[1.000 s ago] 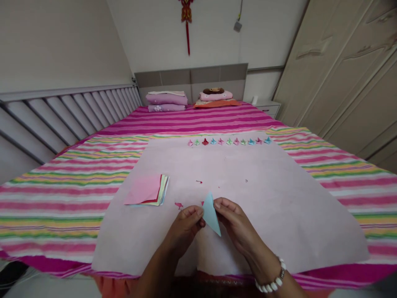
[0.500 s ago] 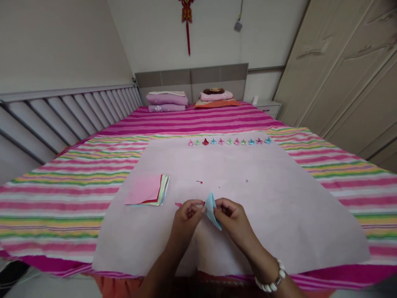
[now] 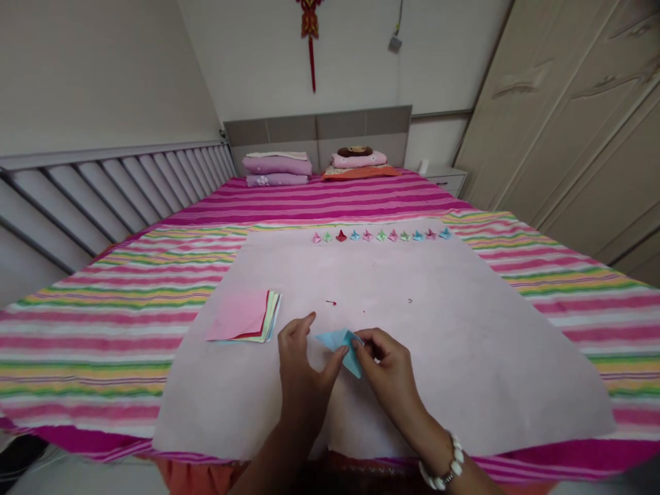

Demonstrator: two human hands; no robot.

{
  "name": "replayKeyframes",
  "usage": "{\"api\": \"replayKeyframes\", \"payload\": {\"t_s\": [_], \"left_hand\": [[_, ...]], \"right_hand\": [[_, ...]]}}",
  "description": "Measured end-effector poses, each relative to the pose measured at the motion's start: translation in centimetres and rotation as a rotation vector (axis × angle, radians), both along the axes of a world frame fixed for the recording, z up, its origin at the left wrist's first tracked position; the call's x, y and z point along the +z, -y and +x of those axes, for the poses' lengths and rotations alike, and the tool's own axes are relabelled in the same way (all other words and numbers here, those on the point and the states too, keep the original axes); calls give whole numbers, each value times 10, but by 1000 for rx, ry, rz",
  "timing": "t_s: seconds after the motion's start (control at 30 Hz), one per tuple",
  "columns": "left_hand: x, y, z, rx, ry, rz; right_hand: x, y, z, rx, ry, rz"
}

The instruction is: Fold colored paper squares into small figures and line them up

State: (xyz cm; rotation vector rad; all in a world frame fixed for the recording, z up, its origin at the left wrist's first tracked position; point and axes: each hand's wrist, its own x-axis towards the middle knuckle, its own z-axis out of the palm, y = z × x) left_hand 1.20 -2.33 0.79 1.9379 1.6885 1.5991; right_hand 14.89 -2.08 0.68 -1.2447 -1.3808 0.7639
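Observation:
A small light blue folded paper [image 3: 340, 346] lies low over the pale pink sheet [image 3: 464, 357] spread on the bed. My left hand [image 3: 302, 361] rests beside it, fingers spread, with the thumb tip touching the paper's near edge. My right hand [image 3: 384, 361], with a white bead bracelet at the wrist, pinches the paper's right corner between thumb and fingers. A stack of coloured square papers [image 3: 245, 316], pink on top, lies to the left of my hands.
A row of several small folded paper shapes [image 3: 381, 235] runs along the sheet's far edge. The striped bedspread [image 3: 93, 323] surrounds the sheet. Folded bedding [image 3: 278, 168] sits at the headboard. A wardrobe [image 3: 582, 117] stands on the right, slatted rails [image 3: 103, 192] on the left.
The blue paper has gone from upright between both hands to lying flatter and lower. My left hand has let go its pinch and opened, fingers spreading toward the sheet.

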Motion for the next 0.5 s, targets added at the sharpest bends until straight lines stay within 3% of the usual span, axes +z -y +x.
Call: {"api": "replayKeyframes", "payload": {"t_s": [0.13, 0.5], "left_hand": [[-1, 3, 2, -14, -91, 114], [4, -1, 3, -297, 97, -273]], "right_hand": [[0, 1, -1, -5, -13, -14], [3, 1, -4, 47, -23, 40]]}}
